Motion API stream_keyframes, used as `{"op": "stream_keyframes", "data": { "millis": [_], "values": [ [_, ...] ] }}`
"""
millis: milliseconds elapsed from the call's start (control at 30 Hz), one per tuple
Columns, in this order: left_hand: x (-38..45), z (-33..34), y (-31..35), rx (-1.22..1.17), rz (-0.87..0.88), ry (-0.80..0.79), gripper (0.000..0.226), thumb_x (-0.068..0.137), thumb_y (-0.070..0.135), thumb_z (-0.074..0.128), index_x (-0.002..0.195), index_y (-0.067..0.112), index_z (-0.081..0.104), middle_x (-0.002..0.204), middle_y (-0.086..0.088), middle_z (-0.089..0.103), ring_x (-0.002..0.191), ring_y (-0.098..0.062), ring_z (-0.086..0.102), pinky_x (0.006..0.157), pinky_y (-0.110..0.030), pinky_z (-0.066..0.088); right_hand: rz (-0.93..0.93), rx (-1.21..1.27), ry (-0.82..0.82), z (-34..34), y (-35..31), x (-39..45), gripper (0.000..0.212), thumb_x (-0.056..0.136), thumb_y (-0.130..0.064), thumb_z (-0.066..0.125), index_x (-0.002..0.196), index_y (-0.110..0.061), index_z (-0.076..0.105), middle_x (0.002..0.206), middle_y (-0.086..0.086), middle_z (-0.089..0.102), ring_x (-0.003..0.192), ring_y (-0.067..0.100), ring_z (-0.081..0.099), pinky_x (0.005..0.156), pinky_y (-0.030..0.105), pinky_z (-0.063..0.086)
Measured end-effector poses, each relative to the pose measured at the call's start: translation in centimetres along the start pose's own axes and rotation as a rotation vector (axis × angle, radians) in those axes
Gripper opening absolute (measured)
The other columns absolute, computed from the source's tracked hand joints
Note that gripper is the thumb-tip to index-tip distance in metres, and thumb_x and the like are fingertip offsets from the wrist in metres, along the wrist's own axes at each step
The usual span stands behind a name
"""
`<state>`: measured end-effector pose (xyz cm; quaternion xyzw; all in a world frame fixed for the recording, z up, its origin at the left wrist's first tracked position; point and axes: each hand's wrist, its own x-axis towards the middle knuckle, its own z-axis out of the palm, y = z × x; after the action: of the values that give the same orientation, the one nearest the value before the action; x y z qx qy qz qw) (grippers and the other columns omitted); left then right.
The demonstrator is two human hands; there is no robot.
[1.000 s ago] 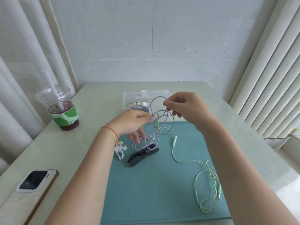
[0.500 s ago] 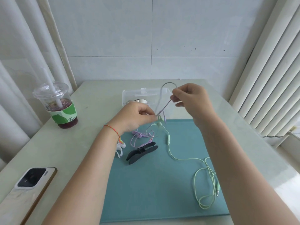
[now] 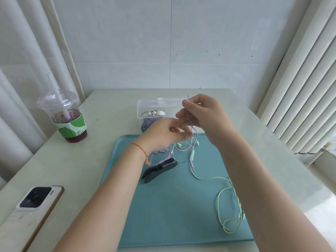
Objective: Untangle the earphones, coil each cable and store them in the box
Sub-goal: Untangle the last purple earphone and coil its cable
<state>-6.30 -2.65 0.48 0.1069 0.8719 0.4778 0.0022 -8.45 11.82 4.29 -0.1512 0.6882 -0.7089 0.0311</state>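
Purple and green earphone cables are tangled together above the teal mat [image 3: 181, 206]. My right hand [image 3: 205, 115] pinches a strand of the purple cable [image 3: 190, 122], which sticks up past my fingers and drops to the tangle. My left hand [image 3: 163, 135], blurred, pinches the tangle just below and to the left. Green earbuds [image 3: 179, 145] dangle under it. The rest of the green cable [image 3: 223, 202] trails in loose loops over the mat's right side. More purple loops [image 3: 160, 157] lie by my left wrist. Behind my hands stands the clear open box [image 3: 156, 106], holding white and dark earphones.
A black clip [image 3: 159, 170] lies on the mat near the purple loops. An iced drink cup with a straw [image 3: 67, 119] stands at the back left of the table. A phone [image 3: 36, 202] lies at the front left edge. Curtains hang at both sides.
The raised purple loop has been drawn out into a straight strand through my right fingers. My left hand slid right and lower, and the green earbuds sank toward the mat.
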Motion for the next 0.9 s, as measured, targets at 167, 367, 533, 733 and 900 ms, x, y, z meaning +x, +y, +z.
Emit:
{"op": "stream_keyframes", "data": {
  "millis": [167,367,533,733,900],
  "values": [
    [0.0,0.5,0.0,-0.048,0.016,0.016,0.009,0.086,0.032,0.071,0.083,0.041,0.069,0.082,-0.006,0.061,0.062,-0.008,0.046,0.061,-0.019,0.038,0.015,0.225,-0.013,-0.1,-0.6,-0.1,0.009,0.101,-0.013,0.048,0.096,-0.005,0.048,0.073,0.018,0.069,0.064,0.034,0.069,0.062,0.039,0.058],
    [-0.2,0.1,0.4,-0.203,-0.005,-0.001,0.016,0.087,0.029,0.07,0.073,0.023,0.073,0.079,0.006,0.067,0.075,-0.003,0.056,0.07,-0.023,0.043,0.089,0.271,0.0,-0.5,-0.2,0.2,0.014,0.103,-0.016,0.044,0.096,-0.005,0.046,0.068,0.011,0.068,0.054,0.024,0.063,0.053,0.031,0.053],
    [-0.4,-2.1,-0.7,-0.334,0.012,0.1,0.03,0.087,0.032,0.069,0.063,0.016,0.067,0.071,0.003,0.063,0.079,-0.01,0.058,0.078,-0.026,0.046,0.069,-0.002,0.234,-3.1,0.3,1.2,0.009,0.098,-0.012,0.05,0.092,-0.005,0.048,0.064,0.009,0.065,0.04,0.017,0.052,0.044,0.027,0.042],
    [-0.7,-3.0,-0.8,-0.283,-0.05,0.102,0.04,0.095,0.026,0.059,0.062,0.004,0.063,0.068,-0.005,0.065,0.072,-0.008,0.063,0.076,-0.022,0.047,0.002,-0.45,0.393,-5.2,0.7,1.8,0.009,0.091,-0.015,0.053,0.086,-0.009,0.058,0.065,0.0,0.068,0.04,0.012,0.049,0.045,0.022,0.038],
    [-0.3,-2.4,-1.3,-0.012,-0.164,0.066,0.016,0.092,0.027,0.063,0.089,0.018,0.076,0.087,0.007,0.074,0.082,-0.006,0.065,0.07,-0.024,0.047,0.037,-0.531,0.171,-4.9,-0.1,1.2,0.015,0.091,-0.017,0.053,0.088,-0.019,0.068,0.053,-0.002,0.06,0.042,0.014,0.037,0.044,0.021,0.031]
  ]
}}
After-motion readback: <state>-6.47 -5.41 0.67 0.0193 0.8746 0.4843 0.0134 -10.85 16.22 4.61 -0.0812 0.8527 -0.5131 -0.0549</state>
